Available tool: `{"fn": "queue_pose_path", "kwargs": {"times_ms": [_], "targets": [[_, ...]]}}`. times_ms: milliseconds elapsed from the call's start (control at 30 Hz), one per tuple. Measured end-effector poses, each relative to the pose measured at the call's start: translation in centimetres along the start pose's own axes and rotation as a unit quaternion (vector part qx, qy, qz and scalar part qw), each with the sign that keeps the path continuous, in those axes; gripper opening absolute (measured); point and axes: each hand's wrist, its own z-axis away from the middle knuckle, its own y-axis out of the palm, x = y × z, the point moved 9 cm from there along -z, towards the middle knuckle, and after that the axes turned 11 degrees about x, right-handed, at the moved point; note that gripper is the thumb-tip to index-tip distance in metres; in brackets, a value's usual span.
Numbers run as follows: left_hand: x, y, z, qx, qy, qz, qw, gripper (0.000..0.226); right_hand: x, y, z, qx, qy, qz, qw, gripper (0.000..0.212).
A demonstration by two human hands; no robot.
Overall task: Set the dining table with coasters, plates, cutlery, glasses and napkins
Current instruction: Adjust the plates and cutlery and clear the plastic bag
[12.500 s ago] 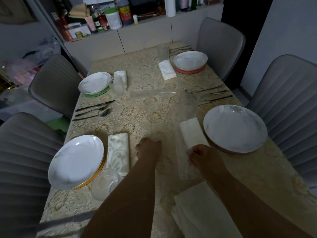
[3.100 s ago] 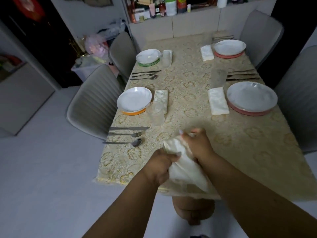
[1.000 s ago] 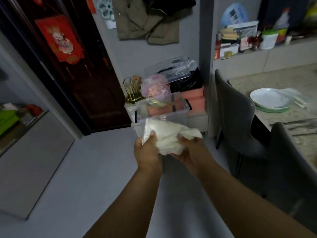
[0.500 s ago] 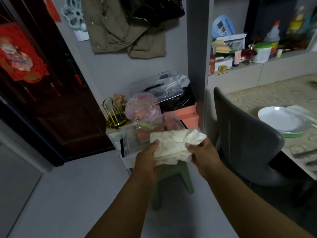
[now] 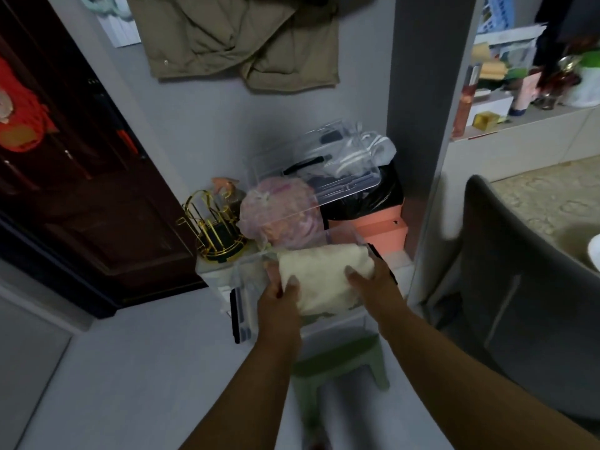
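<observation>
A bundled cream cloth point(image 5: 321, 276), the leftover napkins, is held between both hands over an open clear plastic box point(image 5: 242, 306). My left hand point(image 5: 279, 295) grips its left end, and my right hand point(image 5: 373, 279) grips its right end. The box rests on a green stool point(image 5: 344, 358), with its clear lid point(image 5: 311, 177) raised behind it. The dining table point(image 5: 548, 196) with its patterned cloth shows at the right edge, and a sliver of a white plate point(image 5: 594, 254) lies on it.
A grey chair point(image 5: 519, 287) stands close on my right. A gold wire rack point(image 5: 214, 228), a pink bag point(image 5: 279, 212) and a salmon box point(image 5: 380, 227) crowd behind the clear box. A dark wooden door point(image 5: 81, 173) is on the left; a shelf of bottles point(image 5: 526, 89) sits at upper right.
I have stepped closer to the clear box and lowered the cloth bundle from chest height down into its opening. The table has slid almost out of view to the right.
</observation>
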Motion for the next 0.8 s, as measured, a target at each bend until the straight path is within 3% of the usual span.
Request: {"fn": "queue_pose_path", "kwargs": {"times_ms": [100,200,300,467,667,800], "targets": [[1.1,-1.0,-3.9,0.013,-0.047,0.066,0.997,0.022,-3.1,3.3,-3.3,0.072,0.122,-0.167,0.976,0.048],[1.7,-2.2,-7.6,0.027,-0.084,0.063,0.994,0.015,-4.8,5.3,-6.1,0.112,0.15,-0.227,0.956,0.041],[3.3,-3.7,-11.2,0.023,-0.125,0.007,0.992,0.01,-5.7,5.6,-9.0,0.072,0.163,-0.167,0.97,0.034],[6.0,-5.2,-16.1,0.046,-0.186,-0.101,0.976,0.011,-7.7,6.1,-13.5,0.037,0.183,0.03,0.982,0.047],[10.9,-6.4,-19.8,0.039,-0.238,-0.109,0.964,0.01,-12.9,5.8,-17.2,0.016,0.238,0.132,0.962,0.055],[14.9,-6.2,-22.1,0.043,-0.278,-0.088,0.956,0.027,-15.2,5.7,-20.0,0.022,0.266,0.156,0.951,0.057]]}}
